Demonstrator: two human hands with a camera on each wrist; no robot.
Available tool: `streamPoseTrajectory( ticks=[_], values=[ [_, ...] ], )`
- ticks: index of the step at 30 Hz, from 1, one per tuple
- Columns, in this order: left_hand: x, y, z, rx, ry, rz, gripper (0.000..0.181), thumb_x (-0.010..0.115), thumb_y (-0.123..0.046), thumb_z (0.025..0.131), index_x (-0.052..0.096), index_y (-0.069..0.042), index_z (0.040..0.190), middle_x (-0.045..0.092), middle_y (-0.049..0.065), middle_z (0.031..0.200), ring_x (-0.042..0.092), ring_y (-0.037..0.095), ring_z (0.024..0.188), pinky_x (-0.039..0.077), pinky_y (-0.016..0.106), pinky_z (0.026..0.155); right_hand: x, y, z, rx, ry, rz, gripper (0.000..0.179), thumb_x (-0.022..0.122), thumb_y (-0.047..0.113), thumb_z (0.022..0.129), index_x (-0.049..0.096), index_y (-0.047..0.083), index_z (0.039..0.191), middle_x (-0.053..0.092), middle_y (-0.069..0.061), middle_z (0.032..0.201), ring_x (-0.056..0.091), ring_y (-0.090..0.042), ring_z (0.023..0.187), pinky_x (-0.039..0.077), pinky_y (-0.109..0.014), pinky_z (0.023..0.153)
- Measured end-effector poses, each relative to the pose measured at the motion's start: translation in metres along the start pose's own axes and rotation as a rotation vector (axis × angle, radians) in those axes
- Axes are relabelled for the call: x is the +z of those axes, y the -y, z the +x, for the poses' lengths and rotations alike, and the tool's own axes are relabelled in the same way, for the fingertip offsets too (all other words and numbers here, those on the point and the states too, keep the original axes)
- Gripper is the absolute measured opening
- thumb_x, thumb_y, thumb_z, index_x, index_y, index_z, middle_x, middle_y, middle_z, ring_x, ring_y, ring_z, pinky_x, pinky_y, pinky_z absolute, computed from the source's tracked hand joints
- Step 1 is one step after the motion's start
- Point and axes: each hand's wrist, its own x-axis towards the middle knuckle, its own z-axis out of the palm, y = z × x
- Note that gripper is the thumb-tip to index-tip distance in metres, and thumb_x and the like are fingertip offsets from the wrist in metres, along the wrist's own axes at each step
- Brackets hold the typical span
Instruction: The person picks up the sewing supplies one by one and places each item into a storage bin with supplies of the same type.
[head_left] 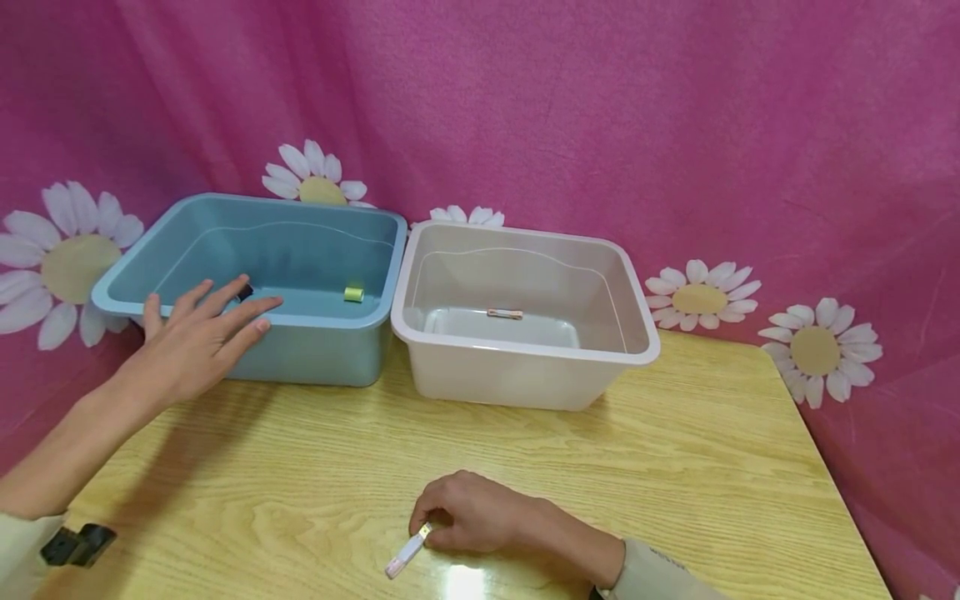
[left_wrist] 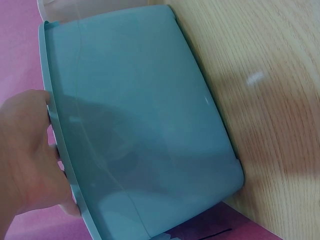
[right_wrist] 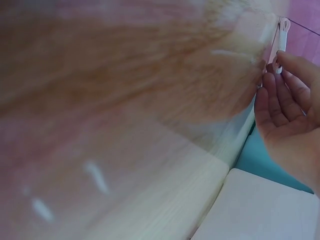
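Observation:
My right hand (head_left: 472, 510) pinches one end of a small skein of pale pink thread (head_left: 407, 553) with a white paper band, low over the front of the table. In the right wrist view thumb and fingertips hold the skein (right_wrist: 283, 40) by its looped end. My left hand (head_left: 197, 342) is at the front rim of the blue bin (head_left: 315, 321), fingers spread and reaching over the edge. Inside that bin lie a yellow-green thread spool (head_left: 354, 294) and a small black item (head_left: 245, 292), partly hidden by the fingers. A brownish skein (head_left: 505, 314) lies in the beige bin.
The beige bin (head_left: 517, 379) stands right beside the blue one on a wooden table (head_left: 712, 467). Behind both hangs a pink cloth (head_left: 562, 108) with white daisies. The table's right edge shows at the far right.

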Motion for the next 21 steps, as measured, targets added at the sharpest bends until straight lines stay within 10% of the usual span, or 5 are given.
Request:
streamPoseTrajectory(
  ticks=[21],
  values=[
    [-0.001,-0.001,0.000,-0.005,0.002,-0.003,0.052,0.033,-0.048,0.108,0.046,-0.021,0.150,0.022,0.022,0.160,0.015,0.057,0.139,-0.006,0.082,0.098,-0.025,0.003,-0.007,0.052,-0.120,0.040,0.013,0.072,0.006,0.091,0.074,0.016,0.099,0.066,0.017,0.092,0.055,0.007,0.078,0.048,-0.012,0.070]
  ],
)
